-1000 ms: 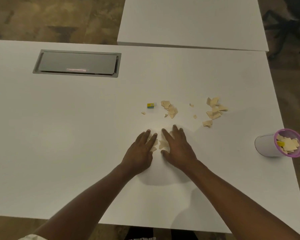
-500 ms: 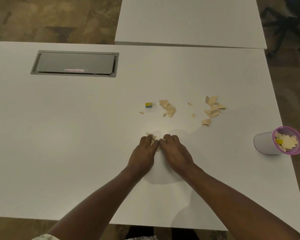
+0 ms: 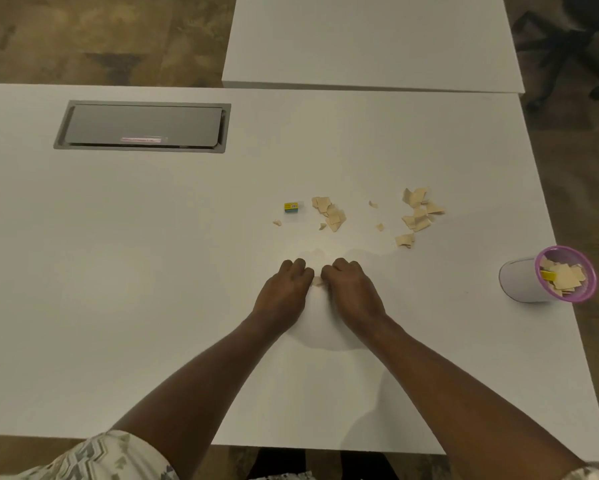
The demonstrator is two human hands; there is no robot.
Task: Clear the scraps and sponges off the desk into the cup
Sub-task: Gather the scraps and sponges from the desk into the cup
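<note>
- Both hands rest knuckles-up on the white worktop (image 3: 118, 271), well to the left of the purple-rimmed white cup (image 3: 523, 280), which stands near the worktop's right edge
- The left hand (image 3: 284, 292) and right hand (image 3: 351, 292) have fingers curled under, each grip closed around a small clump of beige paper scraps (image 3: 317, 281), of which only a sliver shows between them
- The step in hand, as I judge it, is gathering this near clump into a pinch before carrying it off
- The cup already holds beige scraps and a yellow piece
- Left of the cup and beyond the hands lie two loose beige piles, a middle pile (image 3: 329, 213) and a right pile (image 3: 417, 213), plus stray bits
- Further left of the cup, a small yellow-and-green sponge block (image 3: 291, 207) sits just beside the middle pile
- Next move calls for lifting without spilling the thin pieces, then travelling right to drop them over the cup's mouth
</note>
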